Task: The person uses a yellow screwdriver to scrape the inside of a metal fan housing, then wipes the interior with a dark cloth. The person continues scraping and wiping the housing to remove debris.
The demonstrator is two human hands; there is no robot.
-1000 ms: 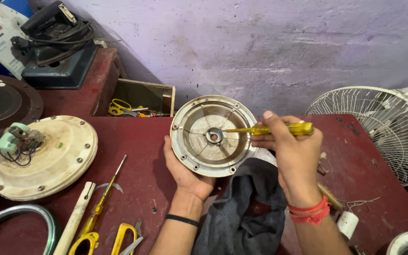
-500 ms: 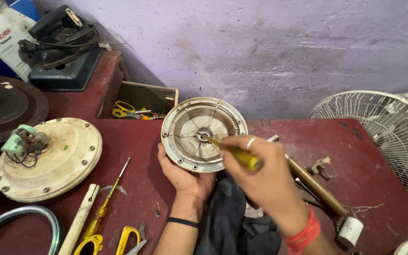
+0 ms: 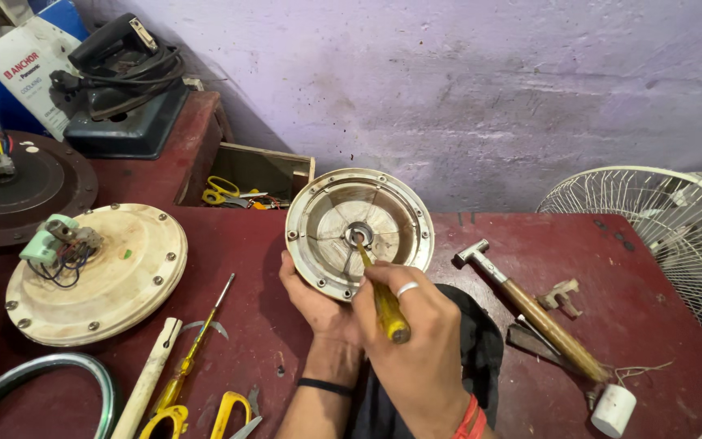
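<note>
My left hand (image 3: 318, 302) holds a round cream metal fan motor cover (image 3: 359, 232) tilted up, its hollow side facing me. My right hand (image 3: 412, 341) grips a yellow-handled screwdriver (image 3: 379, 297) whose tip reaches the bearing hole at the cover's centre. A dark cloth (image 3: 469, 341) lies under both forearms on the dark red table (image 3: 253, 333).
A hammer (image 3: 534, 313) lies right of the cloth, with a white fan guard (image 3: 660, 236) beyond. At left sit another cream fan housing with wires (image 3: 95, 272), a screwdriver (image 3: 192, 349), yellow-handled scissors (image 3: 205, 415), a white rod (image 3: 149, 378), a wooden tool box (image 3: 257, 175) and a dark appliance (image 3: 127, 89).
My right hand has turned the screwdriver from lying across the cover to pointing into its centre. The hand moved down and left, uncovering the hammer.
</note>
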